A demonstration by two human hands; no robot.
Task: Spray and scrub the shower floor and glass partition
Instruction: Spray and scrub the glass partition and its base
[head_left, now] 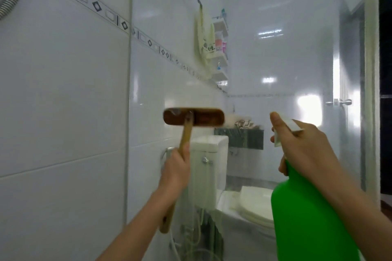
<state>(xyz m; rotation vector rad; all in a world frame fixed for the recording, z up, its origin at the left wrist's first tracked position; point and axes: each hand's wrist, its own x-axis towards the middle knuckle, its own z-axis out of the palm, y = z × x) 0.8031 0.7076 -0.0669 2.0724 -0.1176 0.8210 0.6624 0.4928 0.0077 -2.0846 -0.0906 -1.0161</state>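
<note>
Left hand (pixel 177 167): fingers wrapped round the wooden handle of a scrub brush (pixel 191 118), thumb up along the shaft. The handle's end juts out below the wrist. The brown brush head is crosswise and motion-blurred; it appears to lie against the glass partition (pixel 275 59), though contact cannot be confirmed.

Right hand (pixel 305 148): closed round the neck of a green spray bottle (pixel 305 218), with fingers covering most of the white trigger head. The bottle's base is cut off by the lower edge.

Seen through the glass, softened by reflections: toilet (pixel 254 203), cistern (pixel 210 167), hanging towel (pixel 204 38) and corner rack (pixel 221 48), whose contents are too small to identify.
</note>
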